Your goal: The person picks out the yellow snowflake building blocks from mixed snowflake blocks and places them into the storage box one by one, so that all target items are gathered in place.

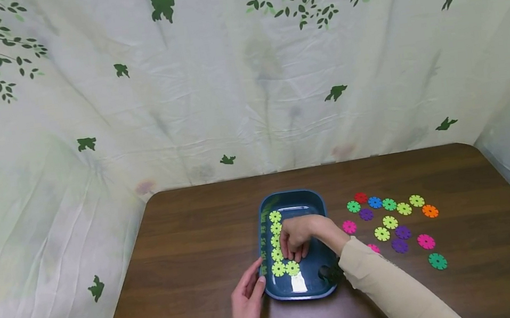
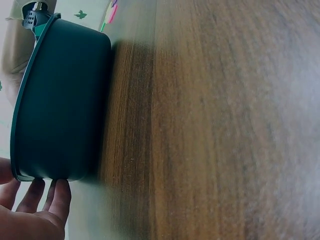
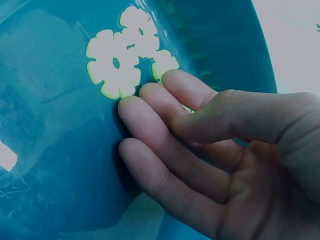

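A blue tray (image 1: 314, 280) stands on the table. Yellow-green flower-shaped discs (image 1: 278, 269) form a column along its left side, and another disc (image 1: 292, 268) sits beside the lowest. My left hand (image 1: 246, 304) grips the tray's left edge near its front corner; in the left wrist view, fingertips (image 2: 61, 192) touch its outer wall (image 2: 62, 105). Inside the tray is my right hand (image 1: 298, 235), fingers bent loosely downward beside the discs. From the right wrist, the fingertips (image 3: 131, 107) appear close to a disc (image 3: 112, 65); no disc shows in their grasp. The fingers cover part of the column.
Right of the tray, loose flower discs lie scattered on the brown table (image 1: 199, 252): green (image 1: 438, 261), orange (image 1: 430, 211), purple (image 1: 399, 246), pink (image 1: 426, 242), blue (image 1: 374, 202), red (image 1: 360, 197) and yellow-green (image 1: 382, 233). A leaf-patterned curtain (image 1: 244, 74) hangs behind the table.
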The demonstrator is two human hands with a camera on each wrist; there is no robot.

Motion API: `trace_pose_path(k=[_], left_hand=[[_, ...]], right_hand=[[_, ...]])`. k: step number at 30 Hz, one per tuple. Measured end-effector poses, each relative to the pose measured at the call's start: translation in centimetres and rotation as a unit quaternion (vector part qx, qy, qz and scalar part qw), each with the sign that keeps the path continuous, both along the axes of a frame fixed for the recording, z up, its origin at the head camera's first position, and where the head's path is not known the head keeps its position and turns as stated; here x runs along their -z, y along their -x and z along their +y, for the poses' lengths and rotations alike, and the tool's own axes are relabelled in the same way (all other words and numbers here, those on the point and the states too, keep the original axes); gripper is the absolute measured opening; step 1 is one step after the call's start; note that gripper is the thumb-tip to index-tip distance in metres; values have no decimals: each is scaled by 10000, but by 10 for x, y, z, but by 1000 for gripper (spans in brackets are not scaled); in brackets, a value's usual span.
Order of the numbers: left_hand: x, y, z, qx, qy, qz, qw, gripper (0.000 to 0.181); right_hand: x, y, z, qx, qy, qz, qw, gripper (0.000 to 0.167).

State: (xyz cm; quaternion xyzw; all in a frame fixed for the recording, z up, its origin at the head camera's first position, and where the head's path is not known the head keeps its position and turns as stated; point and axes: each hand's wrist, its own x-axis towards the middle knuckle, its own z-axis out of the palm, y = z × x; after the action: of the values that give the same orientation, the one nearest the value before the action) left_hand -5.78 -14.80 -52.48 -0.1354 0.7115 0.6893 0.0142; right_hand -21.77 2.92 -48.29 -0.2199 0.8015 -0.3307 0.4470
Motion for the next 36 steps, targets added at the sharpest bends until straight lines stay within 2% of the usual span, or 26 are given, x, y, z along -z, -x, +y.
trace_pose_path(k=[6,10,14,20,28,32,36], left_hand=[[1,0,-1,22,24,-28,10000,37],[2,-1,0,6,71,-33,10000,37],[2,-1,0,5,132,-38,9999,37],[3,0,0,29,69,28,10000,37],[3,1,-1,-38,150,-104,9998,37],[2,1,0,-19,101,-149,9998,38],[2,1,0,-19,89,-144,9999,38]], right_hand=[[-4,-1,1,102,62,99,9999,16],[-9,0,6,143,480,298,9983,18],[-16,2,11,205,915,572,9940,17],[-25,1,17,347,1164,1016,9874,16],[-31,-10,30,380,1572,1464,9759,10],[-33,-15,39,364,1598,1817,9696,9],[-34,-19,51,509,1659,1915,9660,11]])
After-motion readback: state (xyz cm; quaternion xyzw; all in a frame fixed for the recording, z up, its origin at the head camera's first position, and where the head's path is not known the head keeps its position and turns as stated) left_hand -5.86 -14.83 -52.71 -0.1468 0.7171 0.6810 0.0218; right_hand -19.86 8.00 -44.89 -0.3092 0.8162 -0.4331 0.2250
